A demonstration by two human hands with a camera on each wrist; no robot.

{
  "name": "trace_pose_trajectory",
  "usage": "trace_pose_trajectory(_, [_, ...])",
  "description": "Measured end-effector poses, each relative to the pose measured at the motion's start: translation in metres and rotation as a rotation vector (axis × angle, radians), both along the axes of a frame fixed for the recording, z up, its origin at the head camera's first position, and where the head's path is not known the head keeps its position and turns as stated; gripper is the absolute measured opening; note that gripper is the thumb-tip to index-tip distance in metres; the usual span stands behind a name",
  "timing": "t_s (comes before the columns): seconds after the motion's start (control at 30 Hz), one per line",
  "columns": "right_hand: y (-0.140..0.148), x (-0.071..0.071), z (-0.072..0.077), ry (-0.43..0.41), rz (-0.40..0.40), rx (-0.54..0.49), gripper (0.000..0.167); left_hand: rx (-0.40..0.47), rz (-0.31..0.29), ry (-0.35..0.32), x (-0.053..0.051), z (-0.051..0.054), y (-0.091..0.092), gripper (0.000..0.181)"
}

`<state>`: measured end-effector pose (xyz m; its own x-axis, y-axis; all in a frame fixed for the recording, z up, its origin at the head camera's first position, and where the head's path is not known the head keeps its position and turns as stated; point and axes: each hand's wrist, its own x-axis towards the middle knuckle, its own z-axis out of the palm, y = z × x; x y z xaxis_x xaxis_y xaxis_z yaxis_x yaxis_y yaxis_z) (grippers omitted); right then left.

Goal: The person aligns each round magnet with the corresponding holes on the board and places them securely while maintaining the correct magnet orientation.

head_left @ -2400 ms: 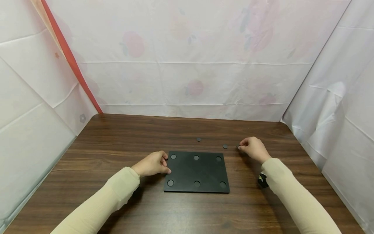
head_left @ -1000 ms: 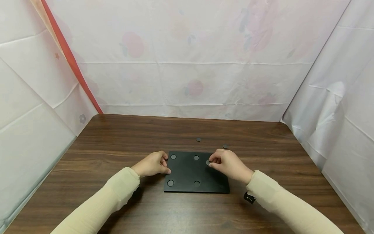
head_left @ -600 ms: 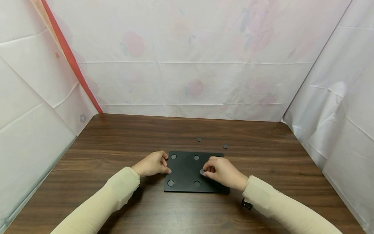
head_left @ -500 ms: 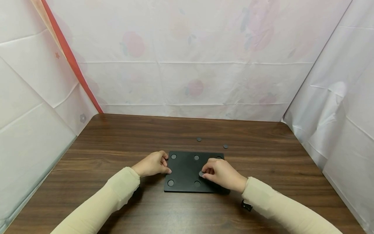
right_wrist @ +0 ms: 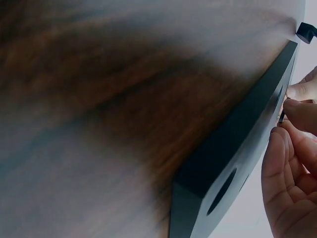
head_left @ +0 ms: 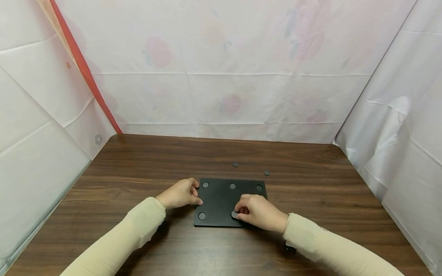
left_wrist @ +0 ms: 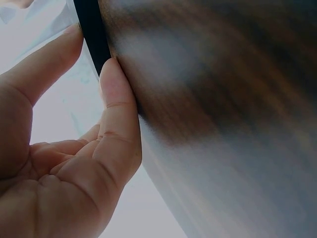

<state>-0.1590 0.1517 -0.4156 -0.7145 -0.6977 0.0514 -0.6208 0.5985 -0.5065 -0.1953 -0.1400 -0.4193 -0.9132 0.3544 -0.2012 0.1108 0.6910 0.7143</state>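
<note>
A flat black rectangular board (head_left: pixel 219 201) with round recesses lies on the table. Its upper-left, upper-middle and lower-left circles look lighter grey; the upper-right recess (head_left: pixel 259 188) is dark. My left hand (head_left: pixel 181 192) grips the board's left edge with thumb and fingers, seen close in the left wrist view. Between thumb and fingertips my right hand (head_left: pixel 260 212) pinches a small grey disc (head_left: pixel 234 214), tilted, right at the lower-middle recess. That hand hides the board's lower-right corner. Edge-on, the disc (right_wrist: pixel 282 117) shows in the right wrist view.
Two loose grey discs, one (head_left: pixel 235 165) behind the board and another (head_left: pixel 267 173) farther right, lie on the brown wooden table (head_left: pixel 138 161). Pale printed curtains (head_left: pixel 221 76) hang behind the table and along both sides.
My right hand took a disc from the table's right, carried it left over the board, then lowered it toward the near side. The left hand and board stay put.
</note>
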Motion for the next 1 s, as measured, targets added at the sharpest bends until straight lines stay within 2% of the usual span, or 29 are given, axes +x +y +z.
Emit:
trace_pose_trajectory(0.3, [-0.0022,0.0022,-0.0019,-0.004,0.026,-0.007,0.011,-0.002,0.002,-0.002,0.0004,0.0020,0.0004,0.054])
trace_pose_trajectory(0.6, [-0.0029,0.0033,-0.0021,-0.030,0.007,-0.001,0.012,0.007,0.008,-0.026,0.0016,0.0015,-0.0004,0.054])
trace_pose_trajectory(1.0, [-0.0027,0.0043,-0.0010,-0.045,-0.001,-0.013,0.012,0.016,0.001,-0.024,0.0025,0.0025,0.0002,0.054])
